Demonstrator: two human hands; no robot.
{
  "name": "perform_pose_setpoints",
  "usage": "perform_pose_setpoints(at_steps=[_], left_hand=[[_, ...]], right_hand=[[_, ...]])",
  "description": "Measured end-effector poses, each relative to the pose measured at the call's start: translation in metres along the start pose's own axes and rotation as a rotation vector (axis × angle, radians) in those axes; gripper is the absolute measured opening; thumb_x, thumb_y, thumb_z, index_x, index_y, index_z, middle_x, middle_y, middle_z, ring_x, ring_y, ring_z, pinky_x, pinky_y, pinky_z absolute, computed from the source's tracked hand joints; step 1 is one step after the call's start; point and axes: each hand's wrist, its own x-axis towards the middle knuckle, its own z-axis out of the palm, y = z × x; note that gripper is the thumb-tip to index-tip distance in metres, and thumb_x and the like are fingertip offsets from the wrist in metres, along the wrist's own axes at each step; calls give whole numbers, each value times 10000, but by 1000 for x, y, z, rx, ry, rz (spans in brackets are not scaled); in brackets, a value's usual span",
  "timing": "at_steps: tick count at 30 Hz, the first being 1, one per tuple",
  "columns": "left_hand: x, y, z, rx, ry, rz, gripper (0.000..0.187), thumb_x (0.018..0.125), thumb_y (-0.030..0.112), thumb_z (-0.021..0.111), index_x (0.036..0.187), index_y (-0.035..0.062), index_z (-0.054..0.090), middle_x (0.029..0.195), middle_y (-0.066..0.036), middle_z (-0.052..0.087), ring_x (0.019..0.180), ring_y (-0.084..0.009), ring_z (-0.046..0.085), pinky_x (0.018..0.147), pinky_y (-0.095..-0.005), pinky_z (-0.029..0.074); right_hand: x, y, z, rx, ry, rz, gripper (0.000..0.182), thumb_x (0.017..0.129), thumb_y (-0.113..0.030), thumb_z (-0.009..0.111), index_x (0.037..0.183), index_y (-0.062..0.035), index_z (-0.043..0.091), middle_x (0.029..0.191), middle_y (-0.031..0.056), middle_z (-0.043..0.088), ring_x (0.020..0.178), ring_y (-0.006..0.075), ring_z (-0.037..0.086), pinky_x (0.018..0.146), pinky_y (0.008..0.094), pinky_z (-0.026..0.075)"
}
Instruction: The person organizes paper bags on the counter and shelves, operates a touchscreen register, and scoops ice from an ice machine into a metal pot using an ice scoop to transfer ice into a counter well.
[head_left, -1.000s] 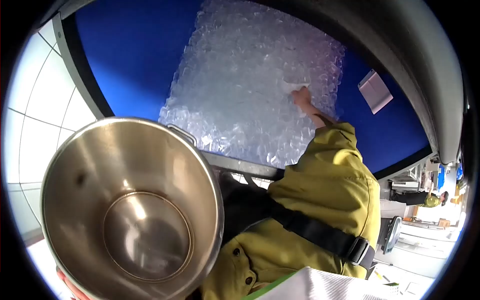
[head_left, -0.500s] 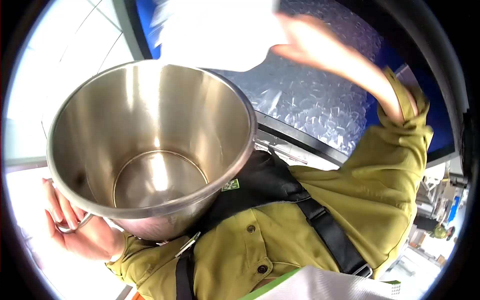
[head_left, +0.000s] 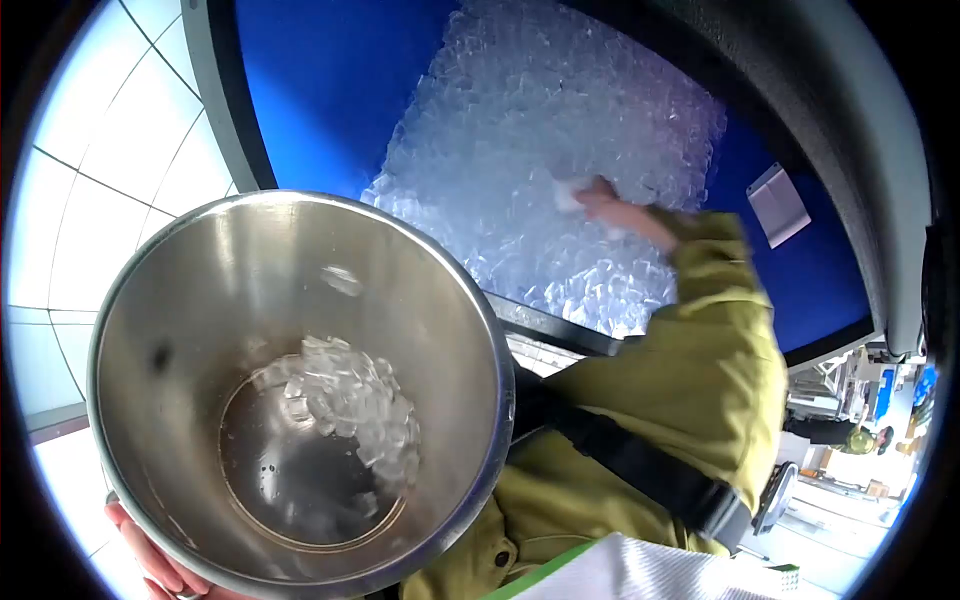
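A large stainless steel pot stands tilted toward me, with ice cubes piled against one side of its bottom. My left hand is closed at the pot's lower left, its fingers mostly hidden below the rim; a bit of metal handle shows by them. My right hand reaches into the ice bin, closed on a white scoop. Motion blurs the scoop, and only a small part of it shows against the heap of ice.
A dark frame edges the blue-walled bin. On its right wall sits a pale bracket. White tiles lie to the left. A person is in the background at right, near shelves and boxes.
My right hand has moved with the white scoop from above the pot down into the ice bin. Ice now lies in the pot, which was bare inside before.
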Motion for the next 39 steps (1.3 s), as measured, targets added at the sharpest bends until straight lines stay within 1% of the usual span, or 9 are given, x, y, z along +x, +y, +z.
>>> perform_pose_setpoints(at_steps=[3,5,9,13,18,21,24,28,39], left_hand=[[-5,6,5,153,-26,-51,146,730,113,448,814,-2,418,489,-6,331,391,-67,302,358,-209,263],[-9,-3,31,575,303,-30,504,819,228,268,1227,-64,229,531,30,376,963,-147,484,1017,-441,124],[-15,12,7,321,-20,-153,453,817,196,328,1196,-48,287,541,53,276,505,-12,316,1005,-383,190],[-3,32,-10,199,-529,-428,506,836,223,284,1249,-52,186,1006,-80,444,959,-152,414,1011,-416,132],[-26,-14,41,639,267,-9,525,845,228,239,1275,-41,106,1314,-178,173,1228,-289,133,1014,-450,52],[-21,-17,42,684,383,71,519,841,230,245,1263,-54,142,1312,-181,199,1250,-295,74,1014,-451,40],[-5,20,-14,149,-383,-396,482,808,214,318,1183,-88,276,874,-43,452,994,-174,383,1016,-425,90],[-12,7,-7,217,72,-57,476,770,165,386,1156,-98,294,561,44,304,505,-44,356,1002,-375,188],[-19,-10,14,197,21,-89,270,780,139,425,965,-54,383,567,45,353,476,-32,364,692,-162,372]], right_hand=[[67,-27,62,-56,517,-170,468,635,-324,618,896,44,492,763,170,580,667,292,579,534,391,452],[60,-35,76,-108,530,-155,466,636,-314,615,919,37,496,801,193,584,731,314,579,584,395,455],[35,-48,8,-83,421,-316,433,643,-293,605,958,-11,515,823,186,589,781,309,574,651,383,449],[-78,-123,-69,-101,318,-778,340,684,-214,569,977,-48,521,834,158,596,790,308,575,655,376,448],[-207,-217,-105,-555,246,-1269,234,667,-152,575,865,-52,499,710,126,579,601,289,583,551,382,471],[-228,-216,-119,-574,212,-977,224,656,-122,566,852,-22,520,722,157,579,660,289,586,597,376,475],[-161,-141,-138,-607,59,-713,289,641,-90,560,922,-24,542,795,184,580,714,277,590,650,360,474],[-80,-41,-64,-213,-542,-246,568,591,-111,563,1136,-68,413,615,101,534,421,176,503,344,287,402],[7,-125,101,0,214,-297,427,654,-282,597,905,56,529,880,215,572,822,329,560,702,383,445]])
